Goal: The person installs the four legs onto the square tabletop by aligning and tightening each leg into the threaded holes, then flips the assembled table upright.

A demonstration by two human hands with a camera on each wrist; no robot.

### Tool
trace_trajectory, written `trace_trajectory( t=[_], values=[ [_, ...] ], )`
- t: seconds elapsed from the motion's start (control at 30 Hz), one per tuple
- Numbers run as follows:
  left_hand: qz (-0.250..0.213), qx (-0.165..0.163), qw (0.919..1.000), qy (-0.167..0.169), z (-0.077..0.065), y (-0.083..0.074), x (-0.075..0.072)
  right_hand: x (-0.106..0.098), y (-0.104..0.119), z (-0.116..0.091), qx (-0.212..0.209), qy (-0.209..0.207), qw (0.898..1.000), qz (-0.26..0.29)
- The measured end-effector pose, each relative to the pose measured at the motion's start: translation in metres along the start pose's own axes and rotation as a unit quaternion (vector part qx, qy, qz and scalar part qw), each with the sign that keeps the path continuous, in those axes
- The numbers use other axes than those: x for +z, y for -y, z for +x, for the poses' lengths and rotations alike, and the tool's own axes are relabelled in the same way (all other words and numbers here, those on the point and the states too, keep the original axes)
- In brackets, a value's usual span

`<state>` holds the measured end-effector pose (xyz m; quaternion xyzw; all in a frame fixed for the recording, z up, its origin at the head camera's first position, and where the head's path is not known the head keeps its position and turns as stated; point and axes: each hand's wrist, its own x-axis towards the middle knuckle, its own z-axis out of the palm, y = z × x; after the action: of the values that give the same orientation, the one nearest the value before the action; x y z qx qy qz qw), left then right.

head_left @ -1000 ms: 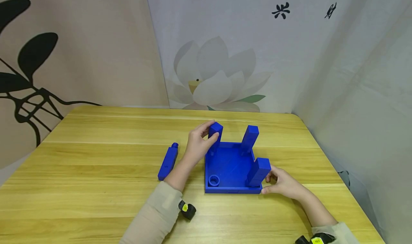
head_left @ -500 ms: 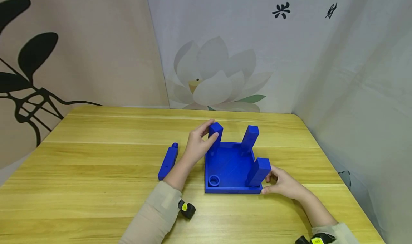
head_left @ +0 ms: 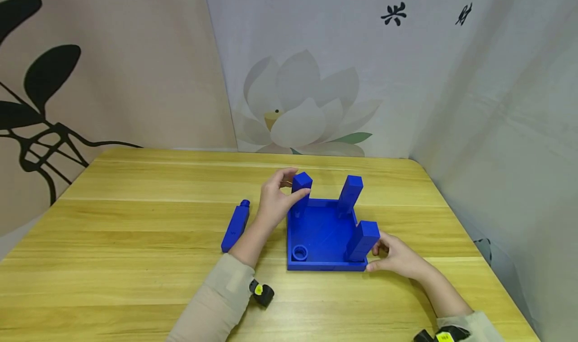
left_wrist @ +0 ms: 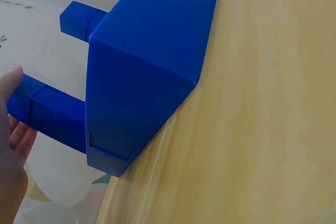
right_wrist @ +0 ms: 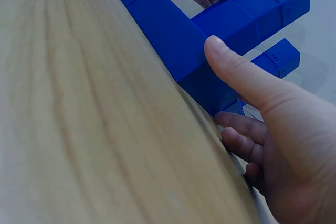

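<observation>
An upturned blue toy tabletop [head_left: 322,239] with raised edges lies on the wooden table, with three square legs standing in its corners. My left hand [head_left: 276,199] holds the far-left leg [head_left: 301,182] near its top, thumb across the near face and fingers behind. In the left wrist view, thumb and fingers lie on opposite sides of that leg [left_wrist: 55,109]. At the near-right corner my right hand [head_left: 399,257] grips the tabletop edge, beside the near-right leg [head_left: 363,239]. In the right wrist view its thumb [right_wrist: 231,59] presses the corner and its fingers curl against the adjoining side.
A round socket [head_left: 300,253] sits in the near-left corner. Left of the tabletop lies a loose blue leg [head_left: 236,226] with a narrow round end, close to my left forearm. The far-right leg [head_left: 350,194] stands upright. A printed curtain [head_left: 307,101] hangs behind the table.
My left thumb has slid a little to the right across the far-left leg, and the fingers behind have shifted slightly left. The leg's top has turned slightly. My right hand has stayed put.
</observation>
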<state>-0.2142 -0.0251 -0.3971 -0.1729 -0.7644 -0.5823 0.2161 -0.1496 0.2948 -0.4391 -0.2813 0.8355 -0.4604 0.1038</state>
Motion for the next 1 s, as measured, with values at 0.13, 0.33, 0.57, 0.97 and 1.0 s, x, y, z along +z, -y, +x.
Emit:
trace_trajectory(
  t=[0.13, 0.33, 0.57, 0.97, 1.0],
  values=[
    [-0.006, 0.005, 0.9999, -0.007, 0.0003, 0.0011, 0.0001, -0.0009, -0.0042, 0.0003, 0.006, 0.001, 1.000, 0.000],
    [-0.037, 0.006, 0.9993, -0.001, 0.0015, 0.0041, -0.0002, -0.0008, -0.0036, 0.0007, 0.009, 0.002, 1.000, 0.000],
    [-0.054, 0.029, 0.9977, 0.029, 0.0019, 0.0066, -0.0014, 0.0000, -0.0007, 0.0007, 0.009, 0.001, 1.000, 0.012],
    [-0.068, 0.044, 0.9944, 0.068, 0.0020, 0.0081, -0.0014, -0.0002, 0.0006, 0.0009, 0.000, 0.000, 1.000, 0.010],
    [-0.069, 0.042, 0.9943, 0.069, 0.0018, 0.0079, -0.0015, 0.0000, 0.0006, 0.0008, 0.001, 0.000, 1.000, 0.009]
  ],
)
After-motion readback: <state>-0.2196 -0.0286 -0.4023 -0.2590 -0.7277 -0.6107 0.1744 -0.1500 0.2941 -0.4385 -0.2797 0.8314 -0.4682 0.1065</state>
